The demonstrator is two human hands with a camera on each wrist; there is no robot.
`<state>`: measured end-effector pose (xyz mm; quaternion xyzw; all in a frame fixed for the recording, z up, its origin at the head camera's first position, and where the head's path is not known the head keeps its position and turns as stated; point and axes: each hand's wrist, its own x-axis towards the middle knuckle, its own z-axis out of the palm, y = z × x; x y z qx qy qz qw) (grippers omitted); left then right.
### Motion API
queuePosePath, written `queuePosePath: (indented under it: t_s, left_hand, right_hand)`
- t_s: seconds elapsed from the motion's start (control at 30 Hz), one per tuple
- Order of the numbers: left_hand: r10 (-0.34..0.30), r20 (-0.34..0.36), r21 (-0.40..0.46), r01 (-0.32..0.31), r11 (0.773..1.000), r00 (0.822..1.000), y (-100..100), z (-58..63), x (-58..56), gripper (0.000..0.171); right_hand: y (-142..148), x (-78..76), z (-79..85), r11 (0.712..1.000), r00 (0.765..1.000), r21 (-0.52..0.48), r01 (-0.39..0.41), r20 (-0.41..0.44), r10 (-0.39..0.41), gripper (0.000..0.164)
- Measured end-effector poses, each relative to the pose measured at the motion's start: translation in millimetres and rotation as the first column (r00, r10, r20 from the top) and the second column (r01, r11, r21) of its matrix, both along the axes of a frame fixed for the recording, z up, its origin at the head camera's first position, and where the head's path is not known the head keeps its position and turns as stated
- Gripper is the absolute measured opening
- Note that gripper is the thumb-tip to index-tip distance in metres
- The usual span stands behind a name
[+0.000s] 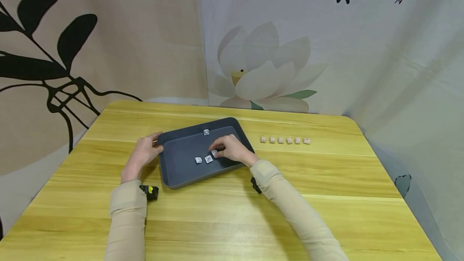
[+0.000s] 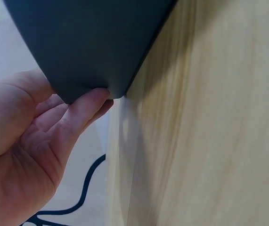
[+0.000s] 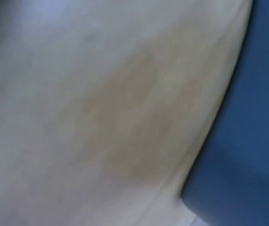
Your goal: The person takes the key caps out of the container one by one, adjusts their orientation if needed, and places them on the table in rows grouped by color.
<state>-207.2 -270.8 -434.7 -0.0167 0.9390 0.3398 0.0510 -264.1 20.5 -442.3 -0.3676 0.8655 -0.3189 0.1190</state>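
My left hand [image 1: 142, 153] grips the far-left corner of a dark grey tray [image 1: 181, 180]. In the left wrist view the fingers [image 2: 85, 106] are bent around the tray's edge [image 2: 96, 52]. My right hand [image 1: 232, 148] reaches over the tray's right side and pinches a small white keycap [image 1: 214, 153] between thumb and fingers, partly hidden by them. Just left of it lie another keycap [image 1: 208, 159] with a dark square marking and a white one [image 1: 198, 160]. A further keycap [image 1: 206, 132] lies near the tray's far wall.
Right of the tray, several pinkish keycaps [image 1: 280, 140] stand in a row on the wooden table [image 1: 290, 220]. Behind the table hangs a printed curtain [image 1: 163, 51]. The blurred right wrist view has the tray's side [image 3: 247, 141] but no hand.
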Motion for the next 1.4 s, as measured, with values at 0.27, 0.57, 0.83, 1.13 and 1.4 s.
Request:
queuePosePath:
  t_s: [0.27,0.57,0.83,1.13,1.4]
  left_hand:
    - [0.0,-0.003,0.001,0.0,1.0,1.0,-1,-0.3,0.7,0.057]
    - [0.003,-0.01,-0.018,-0.003,1.0,1.0,-1,-0.6,-0.3,0.057]
    - [0.004,-0.007,-0.013,-0.004,1.0,1.0,-1,-0.4,-0.2,0.057]
    - [0.008,0.003,-0.01,-0.008,1.0,1.0,0,-0.3,0.6,0.057]
    - [0.012,0.01,0.007,-0.012,1.0,1.0,0,0.2,1.1,0.057]
  right_hand:
    - [15,-2.5,6.9,0.987,0.993,-0.154,0.044,0.116,-0.026,0.03]
    - [55,-8.8,15.8,0.913,0.932,-0.356,0.196,0.357,-0.061,0.034]
    - [91,-9.7,12.4,0.847,0.877,-0.414,0.334,0.466,-0.118,0.033]
    - [121,-3.9,1.5,0.847,0.883,-0.341,0.407,0.383,-0.27,0.03]
    - [138,-3.2,-5.2,0.822,0.834,-0.281,0.496,0.419,-0.36,0.03]
